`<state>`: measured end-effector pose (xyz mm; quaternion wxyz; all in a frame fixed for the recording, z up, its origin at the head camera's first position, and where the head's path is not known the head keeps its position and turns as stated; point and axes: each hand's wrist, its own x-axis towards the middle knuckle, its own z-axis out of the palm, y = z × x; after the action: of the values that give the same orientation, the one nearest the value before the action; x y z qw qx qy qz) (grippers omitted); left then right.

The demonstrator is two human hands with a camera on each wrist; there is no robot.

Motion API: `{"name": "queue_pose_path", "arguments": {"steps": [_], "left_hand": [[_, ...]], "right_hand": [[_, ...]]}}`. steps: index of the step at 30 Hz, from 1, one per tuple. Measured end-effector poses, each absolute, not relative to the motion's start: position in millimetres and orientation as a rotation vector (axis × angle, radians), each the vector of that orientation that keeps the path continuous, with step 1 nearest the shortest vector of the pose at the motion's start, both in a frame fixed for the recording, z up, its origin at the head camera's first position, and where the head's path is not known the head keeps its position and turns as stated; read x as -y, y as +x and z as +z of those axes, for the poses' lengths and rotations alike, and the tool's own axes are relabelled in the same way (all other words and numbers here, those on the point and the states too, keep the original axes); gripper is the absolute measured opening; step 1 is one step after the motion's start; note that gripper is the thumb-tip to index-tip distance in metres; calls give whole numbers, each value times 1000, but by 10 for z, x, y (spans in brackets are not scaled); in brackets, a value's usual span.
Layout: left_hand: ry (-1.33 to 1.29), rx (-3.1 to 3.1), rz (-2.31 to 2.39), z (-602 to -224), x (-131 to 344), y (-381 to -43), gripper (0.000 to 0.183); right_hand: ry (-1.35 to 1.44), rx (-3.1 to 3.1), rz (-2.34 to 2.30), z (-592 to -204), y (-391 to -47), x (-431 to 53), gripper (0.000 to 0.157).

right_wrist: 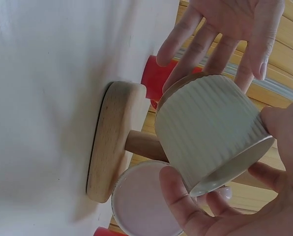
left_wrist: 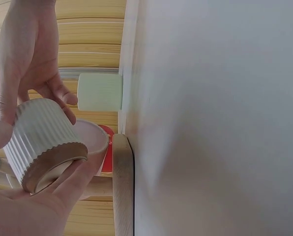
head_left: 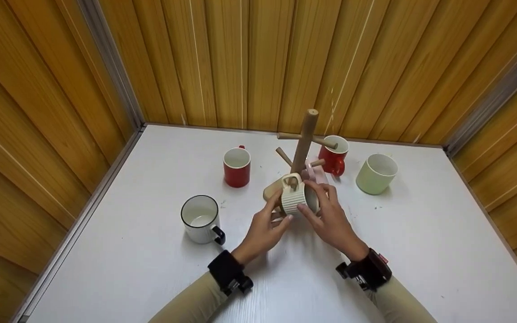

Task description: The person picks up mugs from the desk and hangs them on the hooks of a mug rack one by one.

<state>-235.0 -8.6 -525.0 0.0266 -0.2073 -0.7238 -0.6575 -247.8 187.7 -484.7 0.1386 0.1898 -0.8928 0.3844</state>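
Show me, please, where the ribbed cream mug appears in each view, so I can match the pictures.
Head: the ribbed cream mug is right of centre, below mid-height.
Left wrist: the mug is at left, slightly below mid-height.
Right wrist: the mug is right of centre, around mid-height.
Shared landmark: the wooden rack's base, left of the mug except in the left wrist view.

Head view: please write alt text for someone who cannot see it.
A right hand grips a tilted, ribbed cream mug, opening facing right, the left hand touching it, before a wooden rack. On the white table stand a black-rimmed mug and red mug at left, another red mug and a green mug at right.
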Motion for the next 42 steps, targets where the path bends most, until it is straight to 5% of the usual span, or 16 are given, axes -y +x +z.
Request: {"name": "queue_pose_path", "arguments": {"steps": [42], "left_hand": [[-612, 2292, -2000, -5257, 91, -2361, 73]], "right_hand": [[485, 2622, 1067, -4913, -2571, -1842, 63]]}}
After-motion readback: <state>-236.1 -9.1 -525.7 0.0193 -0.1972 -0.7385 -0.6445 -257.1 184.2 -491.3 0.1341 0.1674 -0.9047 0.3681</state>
